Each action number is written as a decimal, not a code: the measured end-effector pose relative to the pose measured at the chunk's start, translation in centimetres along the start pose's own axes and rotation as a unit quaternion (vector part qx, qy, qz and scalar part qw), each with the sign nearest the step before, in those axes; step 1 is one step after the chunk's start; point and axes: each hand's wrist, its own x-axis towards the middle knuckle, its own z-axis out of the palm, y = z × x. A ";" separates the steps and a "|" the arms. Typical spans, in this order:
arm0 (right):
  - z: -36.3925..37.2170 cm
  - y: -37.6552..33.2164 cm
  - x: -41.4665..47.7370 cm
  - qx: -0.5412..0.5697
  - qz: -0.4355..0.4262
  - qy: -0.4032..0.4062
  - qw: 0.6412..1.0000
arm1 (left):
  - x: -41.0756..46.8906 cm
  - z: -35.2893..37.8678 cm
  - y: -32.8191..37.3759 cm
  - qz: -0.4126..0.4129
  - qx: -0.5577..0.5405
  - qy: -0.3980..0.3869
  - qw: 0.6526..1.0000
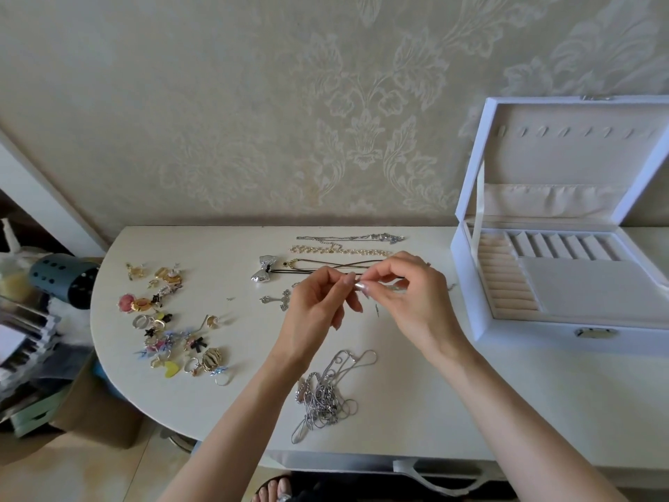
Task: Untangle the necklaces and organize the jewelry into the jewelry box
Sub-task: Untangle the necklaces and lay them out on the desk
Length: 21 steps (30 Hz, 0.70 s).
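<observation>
Closest in on the bench (416, 422), just past the two forearms: tangle of silver chains (325, 393), heaped loose with loops spilling out on every side, not yet picked apart. Above it, left grip (315, 306) and right grip (409, 298), both raised off the surface, fingertips meeting, each pinching the same fine chain (362, 286) at what looks like its clasp or a link. Too thin to trace, so cannot tell which necklace. Behind the grips, laid-out necklaces (340, 251) stretched side by side near the wall. Off to the left, small pieces (170, 320) scattered in a cluster: rings, earrings, charms. At the right end, jewelry box (525, 335) standing open, lid upright with a row of hooks, ring rolls and slots below.

Handling, as a judgement: next to no weight, wholly limp, slick metal, apt to slide through a flat hold and to kink or snap under a hard tug. Best taken by pad-and-nail pinch at a clasp, a pendant or one free outer loop — never by hauling on both ends, likely only tightening the knot. Better to ease loops open, feed one end back through, then lift by the clasp toward the lid hooks.
</observation>
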 end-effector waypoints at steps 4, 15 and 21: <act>-0.1 0.2 0.0 -0.038 -0.027 -0.001 0.999 | 0.0 0.0 0.0 0.014 0.060 0.009 0.998; -0.5 -0.4 -0.1 -0.031 -0.001 0.007 0.999 | 0.0 0.3 0.2 0.078 0.198 0.031 0.977; -0.7 -0.7 -0.1 -0.036 0.014 -0.013 0.999 | -0.1 0.4 0.3 0.064 0.169 0.029 0.983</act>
